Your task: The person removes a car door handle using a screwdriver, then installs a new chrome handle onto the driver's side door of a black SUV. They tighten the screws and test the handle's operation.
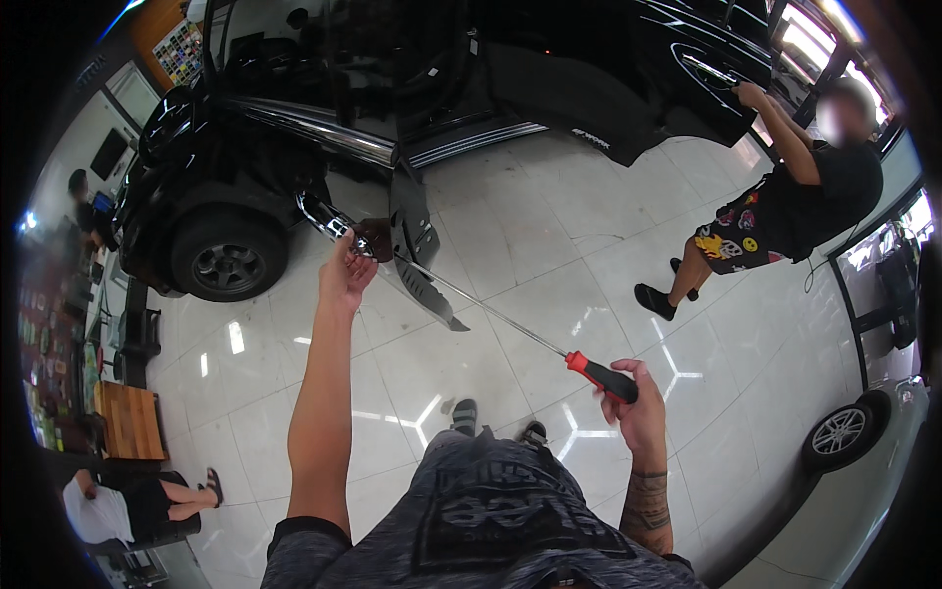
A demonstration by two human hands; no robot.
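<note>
A long screwdriver (481,308) with a red and black handle is in my right hand (636,404), its thin shaft slanting up and left. The tip meets the area by a dark, jagged-edged panel (420,257) hanging below the black car's side; its exact contact is hidden. My left hand (345,275) has its fingers closed on the lower end of a curved chrome piece (322,212), just left of that panel. The chrome piece stands beside the car's dark wheel (228,253).
The black car (579,74) spans the top. A person (824,177) at right touches its door handle. Another person (118,508) sits at lower left near a wooden cabinet (131,420). A silver car (883,461) stands at lower right on the glossy tiled floor (549,245).
</note>
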